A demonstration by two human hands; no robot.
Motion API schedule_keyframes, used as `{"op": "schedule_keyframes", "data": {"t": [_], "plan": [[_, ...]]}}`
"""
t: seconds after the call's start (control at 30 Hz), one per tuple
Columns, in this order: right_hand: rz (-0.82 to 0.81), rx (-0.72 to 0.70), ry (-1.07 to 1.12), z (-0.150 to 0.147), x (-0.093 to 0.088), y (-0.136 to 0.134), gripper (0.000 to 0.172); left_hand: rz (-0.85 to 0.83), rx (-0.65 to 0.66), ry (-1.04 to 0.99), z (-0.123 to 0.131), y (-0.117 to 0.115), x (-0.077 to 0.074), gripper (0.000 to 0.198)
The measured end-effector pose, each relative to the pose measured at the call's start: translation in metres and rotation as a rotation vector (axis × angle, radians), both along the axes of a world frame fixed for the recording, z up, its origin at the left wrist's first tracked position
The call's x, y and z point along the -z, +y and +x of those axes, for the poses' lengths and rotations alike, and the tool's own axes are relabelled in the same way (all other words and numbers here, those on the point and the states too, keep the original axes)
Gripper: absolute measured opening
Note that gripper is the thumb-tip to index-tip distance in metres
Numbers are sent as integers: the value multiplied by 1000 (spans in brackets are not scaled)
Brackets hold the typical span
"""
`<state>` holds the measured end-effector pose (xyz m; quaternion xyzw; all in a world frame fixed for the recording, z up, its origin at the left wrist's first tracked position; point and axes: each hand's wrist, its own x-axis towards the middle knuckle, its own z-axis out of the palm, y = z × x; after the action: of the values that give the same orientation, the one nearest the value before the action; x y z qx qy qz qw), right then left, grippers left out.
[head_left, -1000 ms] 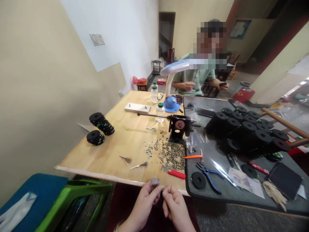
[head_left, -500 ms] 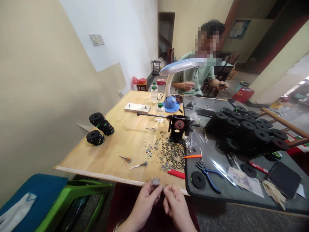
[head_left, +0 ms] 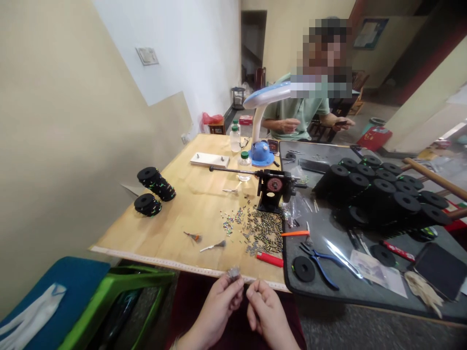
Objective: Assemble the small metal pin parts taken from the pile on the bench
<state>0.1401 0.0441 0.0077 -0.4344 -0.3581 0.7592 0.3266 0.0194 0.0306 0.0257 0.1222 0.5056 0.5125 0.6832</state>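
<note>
Here the left hand [head_left: 221,300] holds a grey bundle [head_left: 233,272] pointing tableward.

1. Pale yellow wooden tabletop [head_left: 164,233]: smooth, faintly shiny.
2. Dark grey rectangular mat [head_left: 350,291], tabletop's right edge: glossy where light catches it.
3. Short black foam-like cylinders [head_left: 157,185], left edge: matt.
4. Curved blue-and-white plastic lamp [head_left: 257,126], far edge: glossy.
5. Red plastic bar [head_left: 270,259], front edge: smooth.
6. Small grey bristly tuft [head_left: 234,272], front edge: rough-looking.

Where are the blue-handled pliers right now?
In the head view, the blue-handled pliers lie on the grey mat, right of centre, just right of a black ring and ahead and to the right of the right hand.
</note>
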Motion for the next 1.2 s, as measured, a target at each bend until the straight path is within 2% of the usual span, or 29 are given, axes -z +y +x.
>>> {"op": "schedule_keyframes", "data": {"t": [0.5, 0.77, 1.03, 1.2], "plan": [[-13, 6, -40, -1, -5, 1, 52, 9, 25, 42, -2, -2, 1, 39], [-22, 58, -20, -2, -1, 3, 52, 71, 73, 145, -2, -2, 0, 41], [-18, 73, -7, -1, 2, 3, 50, 122, 117, 257, -1, 0, -11, 38], [3, 79, 7, -2, 4, 4, 52, 152, 141, 301, -2, -1, -6, 34]]}}
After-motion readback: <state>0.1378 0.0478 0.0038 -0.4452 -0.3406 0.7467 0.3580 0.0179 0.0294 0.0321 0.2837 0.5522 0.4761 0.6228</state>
